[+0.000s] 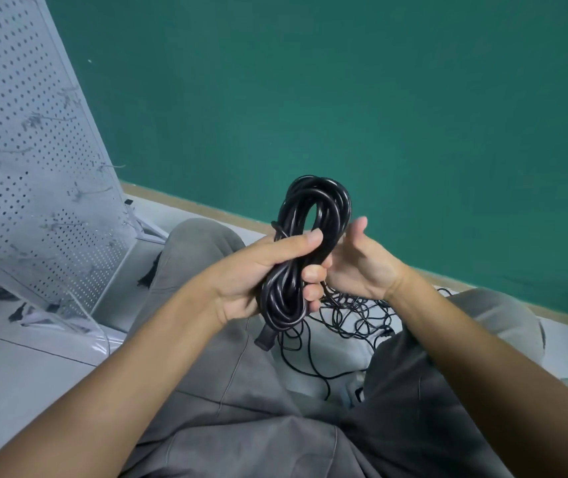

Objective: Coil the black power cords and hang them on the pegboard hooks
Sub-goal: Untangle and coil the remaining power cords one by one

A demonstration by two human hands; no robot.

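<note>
Coiled black power cord (310, 236) sits clamped in your left hand (262, 274); right hand (358, 267) open: keep loops bunched while hanging.

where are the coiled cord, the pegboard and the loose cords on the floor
coiled cord (313, 215): head view, on the upper loop above the left hand's grip
pegboard (17, 132): head view, on its perforated face
loose cords (355, 315): head view, on the tangle between the knees
</note>
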